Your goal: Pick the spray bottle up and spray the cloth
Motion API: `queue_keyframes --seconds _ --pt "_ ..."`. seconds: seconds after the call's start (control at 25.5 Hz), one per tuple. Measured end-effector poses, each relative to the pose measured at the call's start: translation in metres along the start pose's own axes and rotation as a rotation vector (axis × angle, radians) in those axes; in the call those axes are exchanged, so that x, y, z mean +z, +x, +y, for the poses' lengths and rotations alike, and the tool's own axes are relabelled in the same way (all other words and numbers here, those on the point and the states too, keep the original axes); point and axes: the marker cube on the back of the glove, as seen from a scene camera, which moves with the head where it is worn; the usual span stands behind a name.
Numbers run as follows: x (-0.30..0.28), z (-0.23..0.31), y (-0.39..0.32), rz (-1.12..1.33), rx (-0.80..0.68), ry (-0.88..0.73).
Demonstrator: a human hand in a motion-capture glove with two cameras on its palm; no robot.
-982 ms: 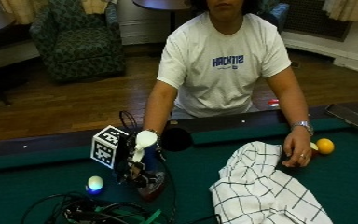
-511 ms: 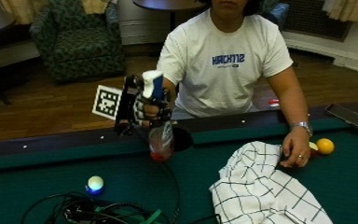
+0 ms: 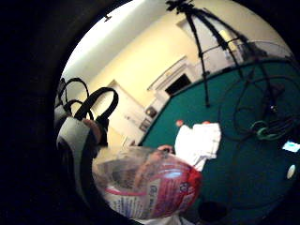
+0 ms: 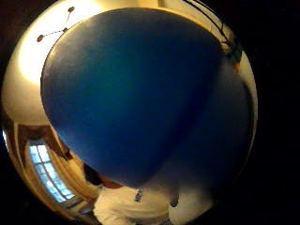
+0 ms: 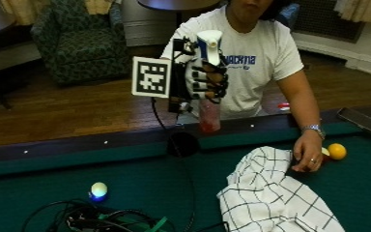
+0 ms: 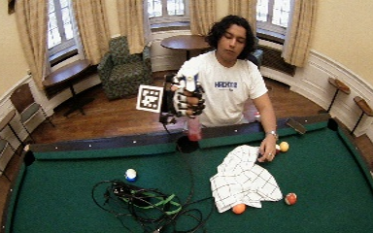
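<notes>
— Where do we have the clear plastic spray bottle with the white trigger head and red label (image 5: pixel 208 77)?

— Lifted well above the green felt table (image 5: pixel 140 179), upright, with our black-gloved right hand (image 5: pixel 201 79) curled round its neck. The pick-up looks done; spraying is not yet begun.

— And next?

— We judge the nozzle must swing down toward the white cloth with the dark grid check (image 5: pixel 272 198), which lies crumpled on the felt — our bare left hand (image 5: pixel 306 157) rests at its edge.

— Anything in the way?

— Nothing between. An orange ball (image 5: pixel 336 151) sits just beside that hand; a white-and-blue ball (image 5: pixel 98 190) and tangled cables (image 5: pixel 102 220) lie apart.
</notes>
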Motion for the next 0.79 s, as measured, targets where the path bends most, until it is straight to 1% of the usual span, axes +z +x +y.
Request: queue_keyframes --seconds 0.04,0.08,0.16,0.27,0.35,0.55,0.79 --pt "0.012 -0.007 0.005 -0.022 0.016 -0.003" --pt "0.025 -0.011 0.011 -0.044 0.067 0.012" --pt "0.054 -0.01 0.028 -0.086 0.245 0.011" --pt "0.089 0.006 0.061 -0.106 0.533 -0.106" --pt "0.107 0.016 0.088 -0.087 0.673 -0.167" --pt "0.139 0.051 0.148 -0.04 0.923 -0.273" --pt "0.158 0.085 0.179 0.009 1.16 -0.415"
